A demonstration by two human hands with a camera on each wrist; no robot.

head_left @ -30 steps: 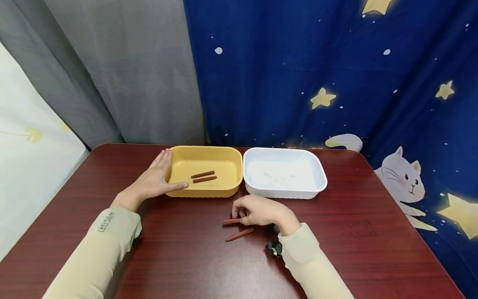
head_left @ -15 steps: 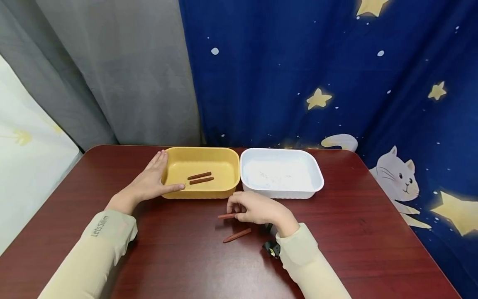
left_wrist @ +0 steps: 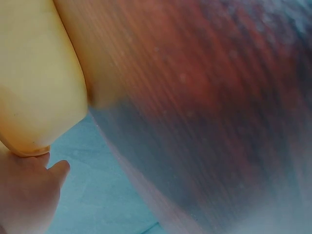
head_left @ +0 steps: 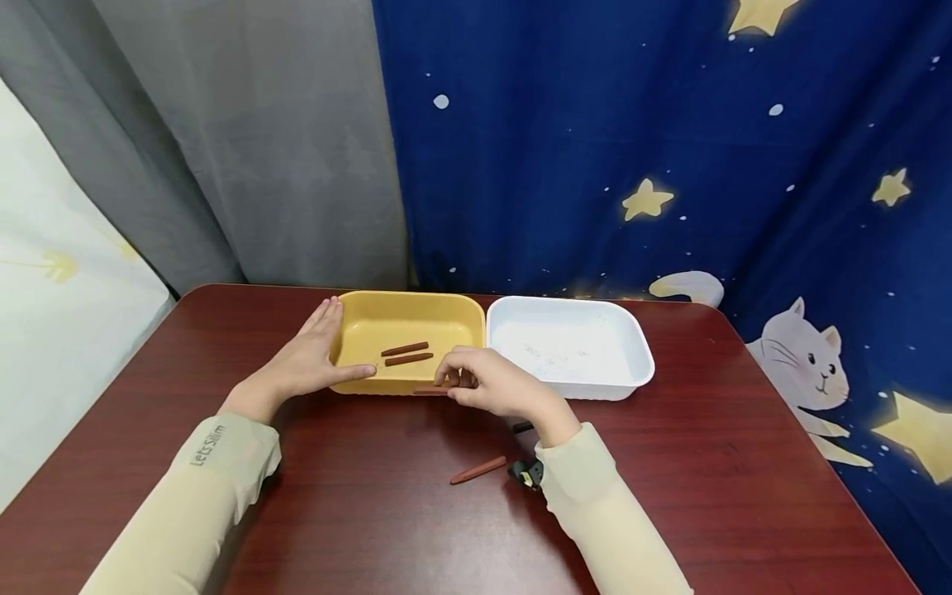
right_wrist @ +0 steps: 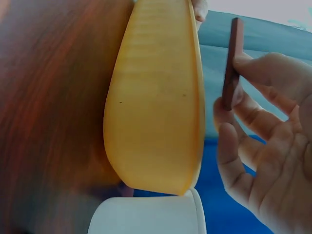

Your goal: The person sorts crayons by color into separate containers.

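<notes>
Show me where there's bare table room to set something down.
Bare: the table right of the white bin and right sleeve; also between left sleeve and loose stick. Crowded: the yellow bin, left hand at its left end, right hand holding another stick near its front rim.

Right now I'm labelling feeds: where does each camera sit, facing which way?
Head: on the head, facing forward and down at the table; left hand, right hand, sleeves show.
Left wrist: on that wrist, facing yellow tray and table; left hand partly shows.
Right wrist: on that wrist, facing yellow tray; right hand, bit of left show.
Head and right wrist share the held stick and white tray.
</notes>
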